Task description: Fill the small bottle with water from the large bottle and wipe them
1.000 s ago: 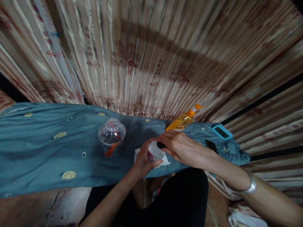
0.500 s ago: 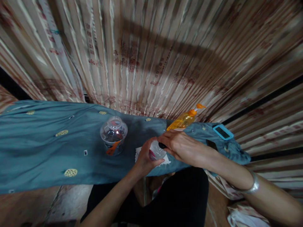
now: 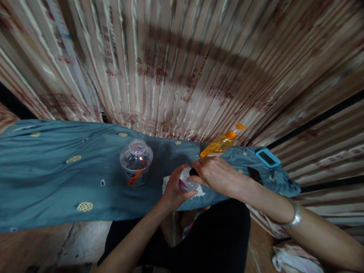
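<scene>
So your left hand (image 3: 174, 189) is wrapped around a small clear container (image 3: 186, 182) sitting on a white paper (image 3: 199, 193) near the front edge of the table, a bit right of the middle. Your right hand (image 3: 217, 175) comes in over the top of it, fingertips pinched on a little black cap (image 3: 193, 172) – both hands are together on the same thing, touching or nearly so. Can't tell whether the cap is screwed on or just resting there, your fingers cover the join. The table itself wears a teal cloth (image 3: 51, 178) with small yellow patches. Left of your hands, well apart from them, a clear plastic jar (image 3: 136, 161) stands with something orange and dark inside. Just behind your right hand, near the back edge, an orange pump bottle (image 3: 223, 143) lies tilted toward the striped curtain (image 3: 182, 64). Over at the right end of the table – a blue-cased device (image 3: 267, 157). There's a silver bangle (image 3: 294, 218) on your right wrist.
</scene>
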The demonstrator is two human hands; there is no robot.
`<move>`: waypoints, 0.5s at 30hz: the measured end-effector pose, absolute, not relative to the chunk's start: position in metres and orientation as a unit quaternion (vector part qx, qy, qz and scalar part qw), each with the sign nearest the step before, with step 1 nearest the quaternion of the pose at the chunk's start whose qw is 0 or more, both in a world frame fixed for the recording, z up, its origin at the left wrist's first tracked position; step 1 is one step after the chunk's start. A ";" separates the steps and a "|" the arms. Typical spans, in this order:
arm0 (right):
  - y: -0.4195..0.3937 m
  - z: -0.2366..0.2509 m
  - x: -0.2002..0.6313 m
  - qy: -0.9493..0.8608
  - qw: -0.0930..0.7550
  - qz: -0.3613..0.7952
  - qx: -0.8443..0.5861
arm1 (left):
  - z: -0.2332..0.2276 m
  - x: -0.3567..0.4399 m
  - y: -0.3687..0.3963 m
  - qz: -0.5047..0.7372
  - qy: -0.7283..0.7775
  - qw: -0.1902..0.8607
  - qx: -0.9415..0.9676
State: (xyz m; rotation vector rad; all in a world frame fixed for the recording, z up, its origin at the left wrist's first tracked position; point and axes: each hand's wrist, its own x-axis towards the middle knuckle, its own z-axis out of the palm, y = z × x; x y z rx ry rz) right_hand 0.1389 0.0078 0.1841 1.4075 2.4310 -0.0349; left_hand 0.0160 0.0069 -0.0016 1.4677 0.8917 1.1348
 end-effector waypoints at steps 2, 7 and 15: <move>0.007 0.184 0.144 0.859 0.148 -0.046 0.487 | -0.001 0.015 0.007 0.474 0.369 0.514 0.612; 0.006 0.187 0.147 0.861 0.135 -0.084 0.483 | 0.001 0.015 0.008 0.468 0.369 0.519 0.613; 0.006 0.189 0.144 0.880 0.108 -0.101 0.451 | 0.000 0.015 0.007 0.463 0.379 0.518 0.612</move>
